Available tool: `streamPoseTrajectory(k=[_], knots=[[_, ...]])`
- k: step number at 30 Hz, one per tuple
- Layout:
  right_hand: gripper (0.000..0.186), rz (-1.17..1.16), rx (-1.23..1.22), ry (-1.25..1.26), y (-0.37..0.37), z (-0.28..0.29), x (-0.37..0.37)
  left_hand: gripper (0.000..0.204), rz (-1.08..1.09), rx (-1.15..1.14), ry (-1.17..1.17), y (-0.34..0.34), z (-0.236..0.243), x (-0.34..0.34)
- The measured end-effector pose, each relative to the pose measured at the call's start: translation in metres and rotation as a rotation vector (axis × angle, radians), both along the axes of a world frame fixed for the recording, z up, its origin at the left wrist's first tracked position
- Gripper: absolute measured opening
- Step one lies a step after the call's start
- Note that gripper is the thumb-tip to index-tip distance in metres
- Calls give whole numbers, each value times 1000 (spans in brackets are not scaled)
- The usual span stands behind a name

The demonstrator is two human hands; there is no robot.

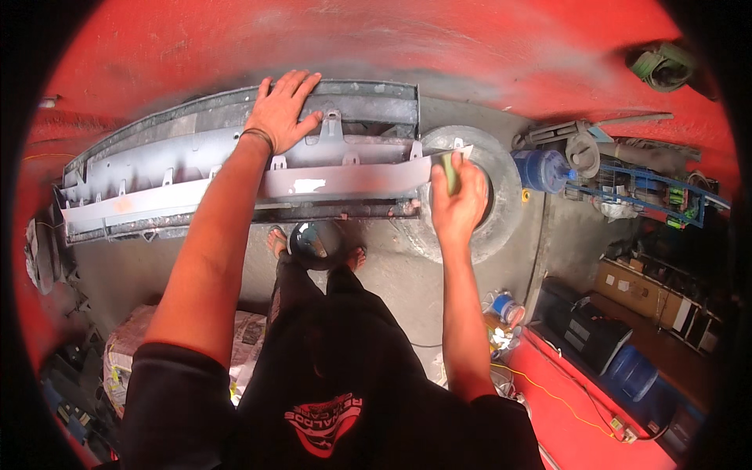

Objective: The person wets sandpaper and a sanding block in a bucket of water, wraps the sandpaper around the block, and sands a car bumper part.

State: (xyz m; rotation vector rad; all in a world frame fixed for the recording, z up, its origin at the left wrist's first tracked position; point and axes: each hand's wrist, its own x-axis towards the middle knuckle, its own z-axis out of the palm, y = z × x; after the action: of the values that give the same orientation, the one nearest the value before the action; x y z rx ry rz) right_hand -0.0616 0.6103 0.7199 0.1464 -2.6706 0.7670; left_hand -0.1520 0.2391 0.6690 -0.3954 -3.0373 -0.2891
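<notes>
A long, curved car trim piece (345, 182), grey and whitish with small tabs along its far edge, lies across a worn metal stand (376, 90). My left hand (282, 110) rests on the far side of the stand and trim, fingers spread and palm down. At the trim's right end, my right hand (462, 200) is closed around a small green pad (449, 172) and presses it to the surface. Its fingertips curl over the tip and partly hide it. Bare whitish patches show on the trim's near face.
An old tyre (501, 223) lies on the floor under the trim's right end. A black basin (317, 244) sits by my feet. Blue water jugs (540, 170) and a blue rack (642, 184) stand at right. A wrapped bundle (129, 345) is at lower left.
</notes>
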Motion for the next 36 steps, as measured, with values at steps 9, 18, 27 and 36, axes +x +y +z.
streamPoseTrajectory(k=[9,18,27,36], knots=[[41,-137,-173,-88,-5,8,-26,78,18,6,-12,0,-3,4],[35,-156,-170,3,-30,11,-9,78,43,-17,-38,1,-1,3],[44,-165,-128,-56,-22,10,-6,77,45,-28,-22,0,-3,5],[31,-6,-187,104,-62,17,31,78,46,-26,5,-5,-5,7]])
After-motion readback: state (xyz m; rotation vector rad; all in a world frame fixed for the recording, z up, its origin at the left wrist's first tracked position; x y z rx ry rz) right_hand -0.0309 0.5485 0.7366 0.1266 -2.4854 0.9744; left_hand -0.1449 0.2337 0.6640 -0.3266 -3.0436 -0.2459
